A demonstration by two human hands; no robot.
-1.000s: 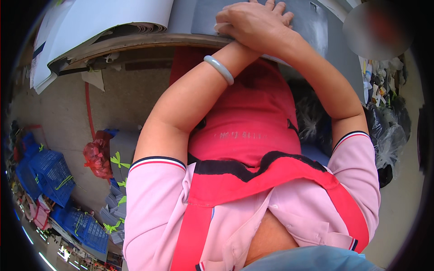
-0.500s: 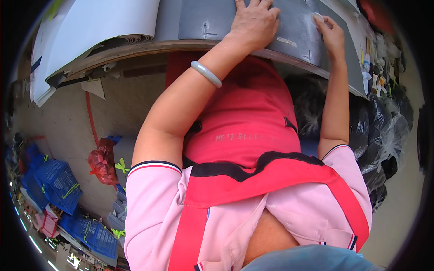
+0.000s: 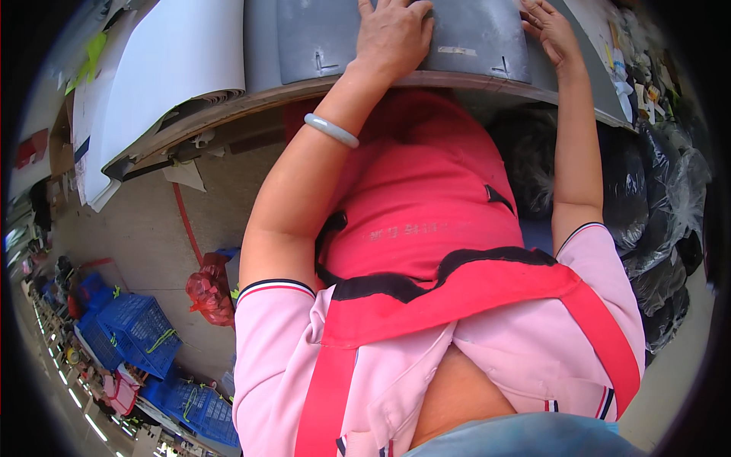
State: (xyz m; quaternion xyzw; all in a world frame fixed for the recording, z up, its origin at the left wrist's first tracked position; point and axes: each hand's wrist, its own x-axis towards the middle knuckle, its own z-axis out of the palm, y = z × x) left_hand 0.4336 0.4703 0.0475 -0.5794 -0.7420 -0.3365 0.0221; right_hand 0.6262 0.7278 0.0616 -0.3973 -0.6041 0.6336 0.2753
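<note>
My left hand (image 3: 392, 39) lies palm down on a dark grey sheet (image 3: 464, 30), fingers stretched out and running past the picture's top edge. A pale grey bangle (image 3: 332, 130) circles that wrist. The sheet has corner-shaped slots near its front edge, a small pale label strip (image 3: 457, 51) and whitish dusty smears. At its right side, my right hand (image 3: 554, 34) has its fingers bent together by the top edge. The white disc seen there in its pinch earlier is now hidden or cut off.
The sheet lies on a wooden-edged table (image 3: 304, 93). White rolled sheeting (image 3: 179, 53) droops over its left end. Black and clear plastic bags (image 3: 647, 190) are heaped below right. Blue crates (image 3: 137, 335) and a red bag (image 3: 211, 293) stand on the floor at left.
The view has shifted. My right hand has moved up and away along the sheet's right side, toward the top edge. My left hand stays pressed on the sheet.
</note>
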